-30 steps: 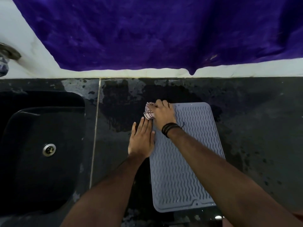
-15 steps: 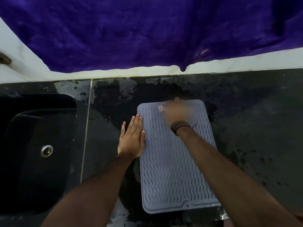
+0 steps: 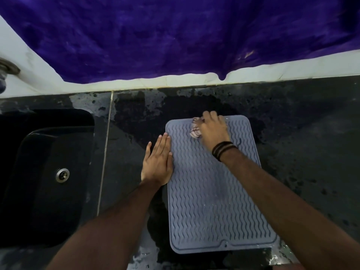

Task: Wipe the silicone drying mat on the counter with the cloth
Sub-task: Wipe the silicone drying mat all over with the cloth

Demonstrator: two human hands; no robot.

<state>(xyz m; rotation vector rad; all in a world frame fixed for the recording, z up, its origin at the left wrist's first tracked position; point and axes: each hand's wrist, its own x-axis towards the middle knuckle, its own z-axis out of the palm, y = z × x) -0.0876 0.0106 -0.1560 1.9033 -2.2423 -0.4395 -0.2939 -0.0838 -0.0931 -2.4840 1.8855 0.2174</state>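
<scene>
A grey silicone drying mat (image 3: 212, 207) with a wavy ribbed surface lies flat on the dark counter (image 3: 303, 152). My right hand (image 3: 213, 131), with dark bands on the wrist, presses a bunched pink-and-white cloth (image 3: 195, 129) onto the mat's far edge, left of centre. The cloth sticks out to the left of my fingers; the rest is hidden under the hand. My left hand (image 3: 158, 161) lies flat with straight fingers on the mat's left edge, partly on the counter.
A black sink (image 3: 44, 172) with a metal drain (image 3: 62, 175) sits to the left of the mat. A purple cloth (image 3: 175, 36) hangs over the white wall behind the counter. The counter shows wet patches around the mat. A tap base (image 3: 7, 69) shows at far left.
My right hand swept the cloth from the mat's far left corner to the right along the far edge. My left hand stayed flat on the left edge.
</scene>
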